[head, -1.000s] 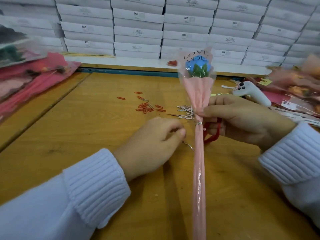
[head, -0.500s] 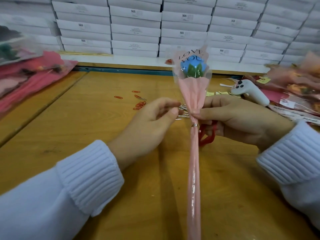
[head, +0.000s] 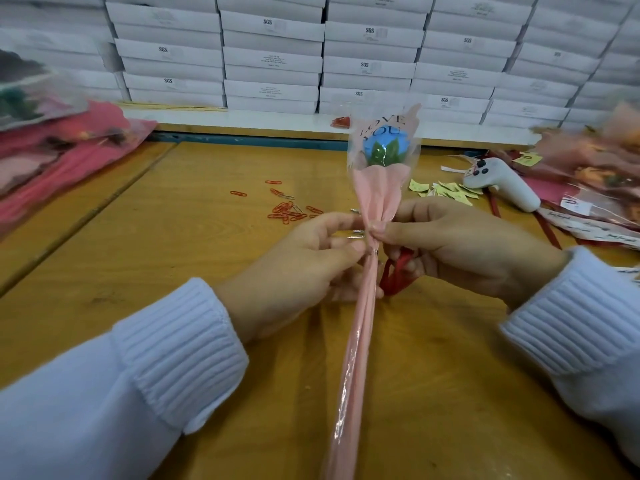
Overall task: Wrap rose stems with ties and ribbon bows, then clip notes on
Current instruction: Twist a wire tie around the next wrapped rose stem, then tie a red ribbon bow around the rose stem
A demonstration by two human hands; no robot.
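Wrapped rose: the wrapped rose (head: 377,192) is standing tilted over the middle of the worktop (head: 166,258), with its blue head toward the far edge and its long pink stem running down past the near edge.
Wire tie: a thin silver wire tie (head: 374,251) is circling the gathered neck of the wrap, just below the fingertips.
Left hand: the left hand (head: 304,268) is reaching in from the left, its curled fingers (head: 332,225) closing on the neck right at the tie.
Right hand: the right hand (head: 460,244) is pinching the gathered neck from the right with thumb and forefinger, while its lower fingers are curling round a loop of red ribbon (head: 398,271).
Paper clips: red paper clips (head: 287,211) are lying scattered beyond the left hand.
Notes: yellow notes (head: 446,190) are lying toward the far right edge, beside a white handled tool (head: 502,185).
Other roses: blurred heaps of wrapped flowers (head: 59,157) are lying at the left and right edges.
Boxes: white boxes (head: 273,60) are standing stacked along the far edge.
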